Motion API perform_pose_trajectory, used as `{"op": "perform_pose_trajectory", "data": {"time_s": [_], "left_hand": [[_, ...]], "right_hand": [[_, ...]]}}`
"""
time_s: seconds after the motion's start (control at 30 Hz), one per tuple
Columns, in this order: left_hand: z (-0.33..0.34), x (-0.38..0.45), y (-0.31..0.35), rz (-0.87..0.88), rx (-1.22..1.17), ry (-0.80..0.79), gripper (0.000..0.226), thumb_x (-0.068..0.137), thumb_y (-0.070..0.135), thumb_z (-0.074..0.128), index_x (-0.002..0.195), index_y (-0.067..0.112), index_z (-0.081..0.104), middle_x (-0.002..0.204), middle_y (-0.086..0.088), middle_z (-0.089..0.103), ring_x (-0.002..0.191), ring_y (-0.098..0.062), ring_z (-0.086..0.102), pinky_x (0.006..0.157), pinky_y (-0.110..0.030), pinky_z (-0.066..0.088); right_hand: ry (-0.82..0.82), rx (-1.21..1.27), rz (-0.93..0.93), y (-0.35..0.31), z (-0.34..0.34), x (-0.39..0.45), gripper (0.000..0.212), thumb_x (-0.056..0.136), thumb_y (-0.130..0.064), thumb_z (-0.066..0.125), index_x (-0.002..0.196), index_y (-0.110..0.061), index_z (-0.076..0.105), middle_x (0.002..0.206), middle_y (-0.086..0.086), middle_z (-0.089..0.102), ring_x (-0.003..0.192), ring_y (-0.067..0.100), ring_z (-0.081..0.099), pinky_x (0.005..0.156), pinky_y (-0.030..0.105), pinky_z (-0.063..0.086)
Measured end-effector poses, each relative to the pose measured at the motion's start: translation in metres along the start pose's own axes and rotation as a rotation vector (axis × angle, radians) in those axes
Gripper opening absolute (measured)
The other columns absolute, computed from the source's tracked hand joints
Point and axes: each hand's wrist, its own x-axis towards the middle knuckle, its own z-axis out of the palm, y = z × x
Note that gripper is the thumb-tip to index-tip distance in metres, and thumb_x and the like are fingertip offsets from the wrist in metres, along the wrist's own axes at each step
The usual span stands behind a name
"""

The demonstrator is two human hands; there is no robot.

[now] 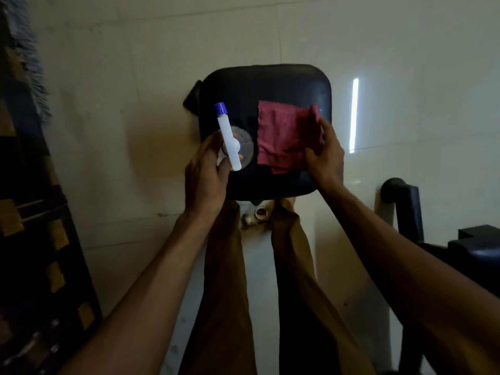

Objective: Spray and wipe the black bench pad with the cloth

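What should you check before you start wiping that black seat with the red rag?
1. Cloth lying on the bench pad: ok, spread flat.
2. Right hand holding the cloth: ok, fingers pinch its right edge.
3. Spray bottle under control: ok, left hand has a grip on it.
4. Nozzle aimed at the pad: ok, the blue tip is over the pad.
5. Pad already wet with spray: cannot tell, too dark.
6. Room to wipe: ok, bare pad shows beyond the cloth.

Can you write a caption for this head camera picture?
Left hand holds a spray bottle over the black bench pad; right hand grips the red cloth.
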Motion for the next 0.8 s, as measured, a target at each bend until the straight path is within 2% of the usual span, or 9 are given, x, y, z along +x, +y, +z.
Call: {"op": "perform_pose_trajectory", "data": {"time_s": [0.17,0.23,0.3,0.4,0.47,0.57,0.63,0.73,0.8], "left_hand": [[0.003,-0.002,-0.007,-0.066,0.001,-0.024,0.032,0.092,0.008,0.063,0.124,0.005,0.066,0.119,-0.009,0.07,0.106,-0.015,0.063,0.085,-0.006,0.039],[0.003,-0.002,-0.002,-0.056,-0.02,-0.016,0.034,0.093,0.016,0.059,0.123,0.002,0.066,0.117,-0.011,0.07,0.106,-0.011,0.058,0.086,0.0,0.037],[0.005,0.0,-0.001,-0.035,-0.022,-0.039,0.042,0.092,0.025,0.052,0.123,-0.001,0.065,0.116,-0.012,0.07,0.107,-0.015,0.056,0.086,-0.007,0.039],[0.007,-0.001,-0.007,-0.025,-0.003,-0.084,0.049,0.093,0.033,0.048,0.127,0.001,0.063,0.12,-0.012,0.07,0.107,-0.019,0.064,0.09,-0.021,0.048],[0.007,-0.003,-0.013,-0.046,0.022,-0.117,0.05,0.096,0.034,0.049,0.132,0.002,0.061,0.124,-0.014,0.068,0.111,-0.027,0.066,0.091,-0.027,0.051],[0.003,-0.004,-0.014,-0.063,0.028,-0.147,0.044,0.098,0.02,0.057,0.136,-0.003,0.056,0.13,-0.019,0.063,0.118,-0.029,0.061,0.092,-0.008,0.037],[-0.002,-0.005,-0.011,-0.02,-0.004,-0.173,0.046,0.096,0.011,0.062,0.139,-0.002,0.053,0.137,-0.018,0.059,0.121,-0.015,0.054,0.091,0.003,0.03],[-0.018,-0.002,-0.014,0.01,0.041,-0.251,0.061,0.092,0.012,0.07,0.148,0.008,0.045,0.144,-0.009,0.053,0.127,-0.017,0.051,0.092,-0.009,0.033],[-0.032,-0.009,-0.018,-0.011,0.074,-0.275,0.06,0.093,0.02,0.071,0.147,0.012,0.046,0.142,-0.005,0.053,0.127,-0.018,0.051,0.09,-0.013,0.033]], "right_hand": [[0.062,-0.011,-0.03,0.007,-0.006,0.01,0.059,0.091,-0.012,0.052,0.148,-0.021,0.041,0.137,0.008,0.058,0.123,0.027,0.058,0.104,0.045,0.051],[0.025,-0.115,-0.073,0.01,-0.004,0.015,0.052,0.095,-0.014,0.053,0.146,-0.015,0.046,0.134,0.014,0.057,0.12,0.03,0.058,0.101,0.033,0.047],[-0.074,-0.26,-0.103,0.014,-0.001,0.018,0.053,0.098,-0.016,0.055,0.15,-0.014,0.044,0.143,0.018,0.048,0.13,0.033,0.05,0.104,0.026,0.039],[-0.068,-0.448,-0.191,0.017,0.003,0.011,0.057,0.1,-0.026,0.055,0.154,-0.02,0.038,0.159,0.017,0.029,0.144,0.036,0.034,0.115,0.038,0.033],[-0.062,-0.483,-0.222,0.01,0.007,0.003,0.053,0.1,-0.024,0.053,0.151,-0.017,0.042,0.161,0.013,0.03,0.142,0.035,0.038,0.113,0.04,0.037],[-0.255,-0.525,-0.179,-0.002,0.01,-0.007,0.051,0.101,-0.022,0.05,0.149,-0.009,0.038,0.161,0.014,0.03,0.135,0.036,0.046,0.11,0.048,0.043],[-0.335,-0.583,-0.174,-0.008,0.005,-0.011,0.058,0.102,-0.026,0.051,0.154,-0.01,0.03,0.164,0.018,0.02,0.14,0.04,0.039,0.111,0.049,0.04],[-0.3,-0.519,-0.215,-0.023,-0.005,-0.019,0.046,0.101,-0.025,0.054,0.143,-0.009,0.047,0.149,0.016,0.044,0.13,0.037,0.048,0.1,0.041,0.043],[-0.246,-0.497,-0.24,-0.034,-0.015,-0.033,0.04,0.1,-0.026,0.055,0.137,-0.009,0.055,0.14,0.013,0.054,0.126,0.033,0.052,0.097,0.038,0.044]]}}
